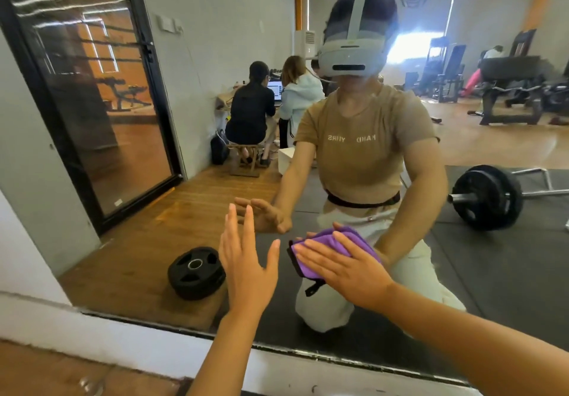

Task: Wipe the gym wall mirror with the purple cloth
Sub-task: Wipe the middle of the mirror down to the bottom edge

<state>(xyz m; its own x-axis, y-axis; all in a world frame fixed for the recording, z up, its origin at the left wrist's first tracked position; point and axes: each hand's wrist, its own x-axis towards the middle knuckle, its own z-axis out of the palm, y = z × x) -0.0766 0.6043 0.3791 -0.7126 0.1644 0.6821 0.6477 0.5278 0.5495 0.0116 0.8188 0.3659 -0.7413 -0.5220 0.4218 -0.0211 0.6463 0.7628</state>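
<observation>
The wall mirror (pixel 308 56) fills most of the view and its lower edge runs just above the floor. My right hand (pixel 348 268) lies flat on the folded purple cloth (pixel 323 243) and presses it against the glass low down, near the middle. The cloth shows above and to the left of my fingers. My left hand (pixel 246 260) is raised beside it to the left, fingers spread, holding nothing; whether it touches the glass I cannot tell. Both hands appear again as reflections in the mirror.
A white ledge (pixel 123 337) runs below the mirror's bottom edge, with wooden floor (pixel 46 371) in front. Reflected in the glass are a black weight plate (pixel 195 272), a barbell (pixel 489 197), gym machines, and two seated people at a desk.
</observation>
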